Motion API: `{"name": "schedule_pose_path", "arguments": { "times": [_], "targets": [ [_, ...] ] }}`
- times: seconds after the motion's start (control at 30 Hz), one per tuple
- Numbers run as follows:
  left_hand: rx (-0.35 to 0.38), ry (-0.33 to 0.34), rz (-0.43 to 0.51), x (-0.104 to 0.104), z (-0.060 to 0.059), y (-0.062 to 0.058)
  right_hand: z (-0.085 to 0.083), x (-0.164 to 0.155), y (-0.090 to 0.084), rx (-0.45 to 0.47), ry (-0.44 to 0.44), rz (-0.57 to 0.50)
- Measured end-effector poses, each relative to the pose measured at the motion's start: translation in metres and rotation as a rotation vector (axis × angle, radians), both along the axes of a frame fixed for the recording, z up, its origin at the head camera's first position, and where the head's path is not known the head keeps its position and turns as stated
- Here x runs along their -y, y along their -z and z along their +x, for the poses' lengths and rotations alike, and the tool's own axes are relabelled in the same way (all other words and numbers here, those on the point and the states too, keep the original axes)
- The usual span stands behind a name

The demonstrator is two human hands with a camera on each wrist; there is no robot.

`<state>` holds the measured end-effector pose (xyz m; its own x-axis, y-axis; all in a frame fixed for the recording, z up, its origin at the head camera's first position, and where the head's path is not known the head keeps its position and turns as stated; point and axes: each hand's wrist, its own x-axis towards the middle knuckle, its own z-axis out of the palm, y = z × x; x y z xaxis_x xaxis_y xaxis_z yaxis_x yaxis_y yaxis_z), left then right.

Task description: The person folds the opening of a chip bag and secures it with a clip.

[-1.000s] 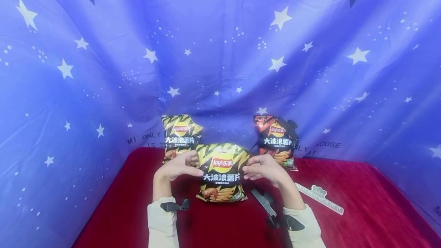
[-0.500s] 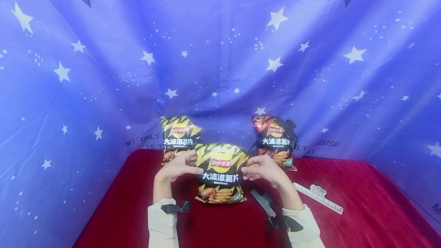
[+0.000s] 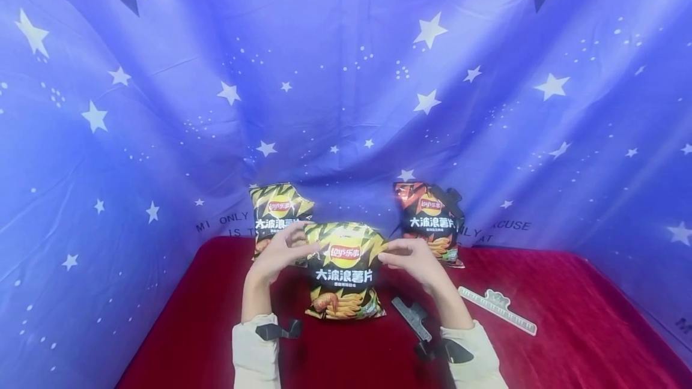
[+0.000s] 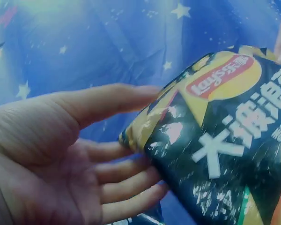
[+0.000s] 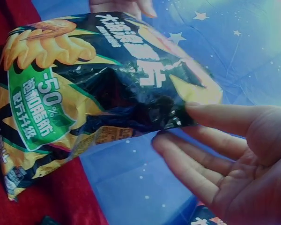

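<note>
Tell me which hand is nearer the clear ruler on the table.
Right. The right hand holds the middle chip bag's right edge, toward the ruler; the left hand holds its far edge.

A blue star-printed backdrop cloth (image 3: 346,77) hangs in folds behind and to both sides of the red velvet table (image 3: 567,317); white stars, two dark stars at its top, faint lettering just above the table's far edge
</note>
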<state>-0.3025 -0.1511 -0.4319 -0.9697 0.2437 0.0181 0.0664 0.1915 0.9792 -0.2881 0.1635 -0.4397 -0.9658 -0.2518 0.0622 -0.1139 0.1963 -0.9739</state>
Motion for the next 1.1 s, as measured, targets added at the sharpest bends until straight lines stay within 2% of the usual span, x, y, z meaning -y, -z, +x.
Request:
{"name": "schedule_pose_path", "arguments": {
  "times": [0.07,0.13,0.2,0.27,0.33,0.43,0.5,0.6,0.87,1.1],
  "targets": [
    [-0.084,-0.114,-0.005,-0.010,0.002,-0.007,0.000,0.001,0.001,-0.003,0.018,-0.017],
    [-0.199,-0.220,-0.027,-0.023,0.005,-0.014,-0.001,0.001,0.001,-0.005,0.029,-0.031],
    [-0.332,-0.290,-0.060,-0.039,0.009,-0.021,-0.001,0.001,0.001,-0.008,0.034,-0.035],
    [-0.449,-0.297,-0.096,-0.055,0.014,-0.026,0.000,0.001,0.001,-0.010,0.032,-0.033],
    [-0.546,-0.267,-0.166,-0.070,0.019,-0.029,0.000,0.001,0.000,-0.013,0.027,-0.029],
    [-0.639,-0.240,-0.322,-0.088,0.024,-0.029,0.000,0.001,-0.001,-0.016,0.015,-0.025],
    [-0.666,-0.233,-0.413,-0.095,0.025,-0.027,0.000,0.001,-0.002,-0.016,0.009,-0.023],
    [-0.666,-0.222,-0.474,-0.101,0.024,-0.024,0.000,0.001,-0.002,-0.018,0.001,-0.022],
    [-0.650,-0.231,-0.491,-0.097,0.022,-0.025,-0.001,0.002,0.000,-0.045,-0.004,-0.007],
    [-0.637,-0.185,-0.467,-0.089,0.022,-0.029,0.000,0.006,0.002,-0.100,0.018,0.006]
  ]
}}
